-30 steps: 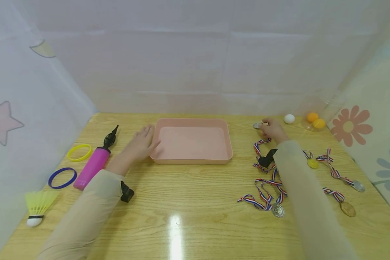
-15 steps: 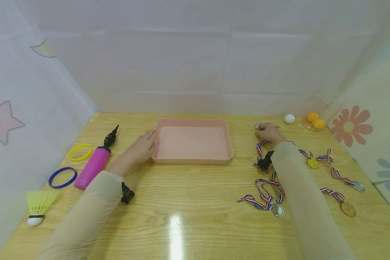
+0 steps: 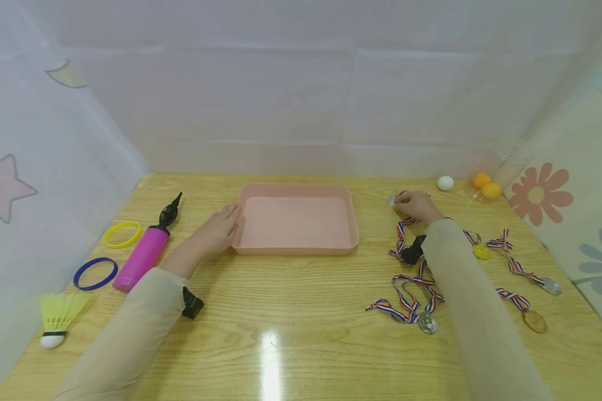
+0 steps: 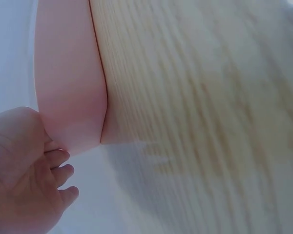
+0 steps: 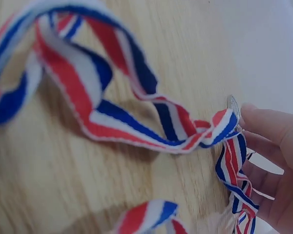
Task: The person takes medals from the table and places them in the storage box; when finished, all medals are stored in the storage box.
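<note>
At nine o'clock of the pink tray [image 3: 296,248], the left hand [image 3: 215,229] is laid against its rim with fingers relaxed, gripping nothing. At two o'clock of the tray, a silver medal [image 5: 233,105] is pinched on the table by the right hand [image 3: 415,205], its striped ribbon [image 5: 112,92] trailing slack. The disc is judged small, hard and slippery and the ribbon limp and tangle-prone, so the disc's edge is the better hold

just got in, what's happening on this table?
A person sits at a wooden table. The right hand pinches a silver medal by its striped ribbon at the far right side, with more medals lying near that arm. The left hand rests against the left edge of an empty pink tray. A pink pump, two wristbands and a shuttlecock lie to the left.
</note>
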`<state>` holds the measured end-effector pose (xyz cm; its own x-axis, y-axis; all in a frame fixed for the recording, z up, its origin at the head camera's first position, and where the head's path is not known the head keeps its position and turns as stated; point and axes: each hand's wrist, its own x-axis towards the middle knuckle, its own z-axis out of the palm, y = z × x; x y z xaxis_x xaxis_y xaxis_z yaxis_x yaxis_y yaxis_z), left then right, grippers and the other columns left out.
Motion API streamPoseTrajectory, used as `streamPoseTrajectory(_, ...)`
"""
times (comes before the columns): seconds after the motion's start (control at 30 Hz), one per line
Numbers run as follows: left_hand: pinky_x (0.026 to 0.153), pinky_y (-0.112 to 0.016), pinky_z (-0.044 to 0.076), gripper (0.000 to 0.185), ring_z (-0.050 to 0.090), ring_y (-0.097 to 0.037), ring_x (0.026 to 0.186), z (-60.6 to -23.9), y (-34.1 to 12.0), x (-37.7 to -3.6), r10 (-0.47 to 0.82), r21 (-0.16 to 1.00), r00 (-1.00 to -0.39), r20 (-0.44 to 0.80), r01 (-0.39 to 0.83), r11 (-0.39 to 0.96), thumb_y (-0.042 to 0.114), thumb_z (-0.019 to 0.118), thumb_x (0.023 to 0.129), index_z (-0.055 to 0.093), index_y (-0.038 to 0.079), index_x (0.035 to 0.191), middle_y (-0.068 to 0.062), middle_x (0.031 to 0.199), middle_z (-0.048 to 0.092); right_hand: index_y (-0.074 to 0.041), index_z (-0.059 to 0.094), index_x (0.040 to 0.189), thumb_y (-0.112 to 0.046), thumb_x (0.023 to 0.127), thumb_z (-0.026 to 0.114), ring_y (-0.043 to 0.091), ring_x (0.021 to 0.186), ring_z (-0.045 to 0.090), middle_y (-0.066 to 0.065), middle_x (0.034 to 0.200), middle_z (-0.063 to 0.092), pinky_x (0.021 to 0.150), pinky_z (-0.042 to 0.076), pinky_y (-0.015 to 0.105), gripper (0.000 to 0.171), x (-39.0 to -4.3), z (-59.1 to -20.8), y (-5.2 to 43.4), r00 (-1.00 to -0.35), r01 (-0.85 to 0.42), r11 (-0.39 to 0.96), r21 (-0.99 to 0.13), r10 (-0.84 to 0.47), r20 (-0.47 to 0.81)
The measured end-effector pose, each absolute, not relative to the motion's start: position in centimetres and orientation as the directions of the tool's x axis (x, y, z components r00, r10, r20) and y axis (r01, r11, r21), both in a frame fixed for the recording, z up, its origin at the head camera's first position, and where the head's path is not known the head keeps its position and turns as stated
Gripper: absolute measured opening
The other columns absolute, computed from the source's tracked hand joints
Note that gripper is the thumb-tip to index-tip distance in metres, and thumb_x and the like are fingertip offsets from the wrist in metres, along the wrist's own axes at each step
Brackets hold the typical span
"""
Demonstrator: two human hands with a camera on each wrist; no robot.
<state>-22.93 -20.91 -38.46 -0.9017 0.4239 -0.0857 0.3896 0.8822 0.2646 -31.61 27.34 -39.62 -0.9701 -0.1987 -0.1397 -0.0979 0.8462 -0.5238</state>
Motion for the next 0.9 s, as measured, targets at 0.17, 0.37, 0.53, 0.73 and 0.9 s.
streamPoseTrajectory(0.17,0.107,-0.055,0.01,0.05,0.011,-0.044,0.133,-38.6,-21.1,-22.3,0.432,0.246,-0.9,-0.059,0.406,0.88,0.01,0.034,0.099,0.017,-0.013,0.141,-0.03,0.145,0.014,0.002,0.067,0.1,-0.022,0.091,0.059,0.03,0.086,0.051,0.019,0.103,0.061,0.072,0.043,0.041,0.027,-31.5,-39.7,26.9,-0.983,-0.081,0.839,-0.538,-0.157,-0.097)
streamPoseTrajectory(0.37,0.106,-0.056,0.012,0.05,0.013,-0.045,0.132,-38.7,-21.1,-21.4,0.437,0.234,-0.899,-0.037,0.417,0.878,0.009,0.035,0.098,0.019,-0.014,0.14,-0.031,0.144,0.016,0.0,0.057,0.085,-0.023,0.086,0.066,0.028,0.076,0.05,0.014,0.087,0.057,0.065,0.042,0.039,0.024,-31.8,-39.9,26.5,-0.984,-0.083,0.862,-0.501,-0.151,-0.096)
streamPoseTrajectory(0.53,0.106,-0.056,0.014,0.05,0.016,-0.046,0.131,-38.7,-21.1,-20.4,0.447,0.211,-0.895,-0.01,0.435,0.875,0.008,0.037,0.098,0.021,-0.014,0.139,-0.03,0.144,0.018,-0.007,0.04,0.067,-0.021,0.085,0.066,0.017,0.053,0.03,0.003,0.06,0.035,0.053,0.032,0.032,0.035,-31.9,-39.9,26.4,-0.979,-0.064,0.862,-0.503,-0.151,-0.135)
streamPoseTrajectory(0.73,0.105,-0.057,0.015,0.049,0.016,-0.046,0.131,-38.7,-21.4,-19.1,0.451,0.208,-0.893,-0.006,0.44,0.874,0.009,0.037,0.098,0.022,-0.014,0.139,-0.03,0.144,0.019,-0.012,0.023,0.064,-0.023,0.087,0.065,0.014,0.051,0.016,-0.002,0.058,0.016,0.051,0.02,0.03,0.049,-31.2,-39.4,26.1,-0.968,-0.051,0.851,-0.523,-0.172,-0.185)
streamPoseTrajectory(0.9,0.105,-0.058,0.017,0.05,0.016,-0.044,0.132,-39.0,-21.7,-18.3,0.444,0.2,-0.896,-0.005,0.435,0.878,0.01,0.037,0.098,0.021,-0.013,0.14,-0.029,0.145,0.018,-0.003,0.042,0.081,-0.023,0.085,0.068,0.024,0.066,0.036,0.009,0.074,0.039,0.056,0.03,0.034,0.033,-30.7,-38.9,25.7,-0.967,-0.045,0.869,-0.492,-0.162,-0.198)
